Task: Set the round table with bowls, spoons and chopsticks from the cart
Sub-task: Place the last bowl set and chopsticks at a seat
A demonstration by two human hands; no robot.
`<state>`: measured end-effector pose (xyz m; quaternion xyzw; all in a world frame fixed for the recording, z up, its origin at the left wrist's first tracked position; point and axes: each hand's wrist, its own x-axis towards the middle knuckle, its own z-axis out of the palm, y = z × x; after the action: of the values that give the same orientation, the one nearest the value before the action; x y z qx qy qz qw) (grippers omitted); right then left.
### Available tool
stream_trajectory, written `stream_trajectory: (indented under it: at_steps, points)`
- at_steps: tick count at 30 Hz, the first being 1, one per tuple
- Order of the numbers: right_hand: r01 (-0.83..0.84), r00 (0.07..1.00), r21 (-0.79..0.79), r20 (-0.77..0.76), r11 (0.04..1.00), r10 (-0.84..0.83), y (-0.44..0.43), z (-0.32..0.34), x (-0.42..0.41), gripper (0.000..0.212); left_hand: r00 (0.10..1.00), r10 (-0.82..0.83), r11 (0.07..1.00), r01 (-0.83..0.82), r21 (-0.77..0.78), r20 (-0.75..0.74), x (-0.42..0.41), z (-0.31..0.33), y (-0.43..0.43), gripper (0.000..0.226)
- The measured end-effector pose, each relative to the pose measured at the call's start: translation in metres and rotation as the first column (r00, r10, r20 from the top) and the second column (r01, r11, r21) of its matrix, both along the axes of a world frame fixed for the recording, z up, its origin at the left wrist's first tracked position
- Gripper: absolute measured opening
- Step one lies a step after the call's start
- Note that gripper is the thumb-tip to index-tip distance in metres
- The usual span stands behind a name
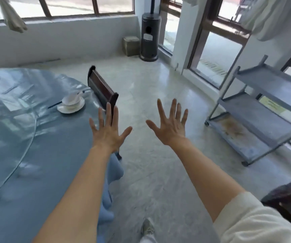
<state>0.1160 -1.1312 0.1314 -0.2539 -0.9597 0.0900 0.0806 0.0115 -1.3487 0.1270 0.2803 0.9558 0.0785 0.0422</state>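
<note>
Left hand (108, 135), right hand (170, 128) splayed beside table (53, 155) edge.

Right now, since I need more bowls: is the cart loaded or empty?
Empty where visible: the cart has three grey shelves carrying no dishes, only stains on the lowest. Its right end runs out of frame.

We judge this a restaurant dining room. Left of the left hand (108, 135) and its fingers (108, 113) stands a large round table (36, 163) under a blue cloth with a glass turntable (4, 123). It bears a bowl (70, 101) on a saucer (66, 109), with spoon (76, 95) and chopsticks (54, 105). A dark wooden chair (102, 90) sits just behind those fingertips. To the right of the fingers of the right hand (171, 130) we note a three-shelf service cart (256, 111). Far beyond them are a patio heater (150, 35) and wide windows (71, 6).
</note>
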Motion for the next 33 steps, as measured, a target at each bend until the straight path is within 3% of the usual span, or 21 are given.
stream_trajectory:
  at_steps: [10,19,25,33]
  points:
    - [-0.128,0.991,-0.004,0.037,0.992,0.128,0.134,0.006,-0.200,0.088,0.984,0.178,0.984,-0.178,-0.002,-0.016,-0.178,-0.001,0.112,0.100]
    - [-0.475,0.879,-0.026,0.036,0.880,0.476,0.196,-0.012,-0.427,0.087,0.874,0.487,0.873,-0.486,0.043,0.000,-0.321,-0.037,0.171,0.095]
    - [-0.714,0.696,-0.039,0.066,0.699,0.715,0.171,0.002,-0.559,0.086,0.695,0.715,0.692,-0.719,0.061,0.079,-0.383,-0.045,0.156,0.104]
    - [-0.912,0.386,-0.074,0.175,0.403,0.906,0.064,-0.019,-0.695,0.085,0.256,0.936,0.227,-0.963,0.142,0.240,-0.442,-0.086,0.107,0.088]
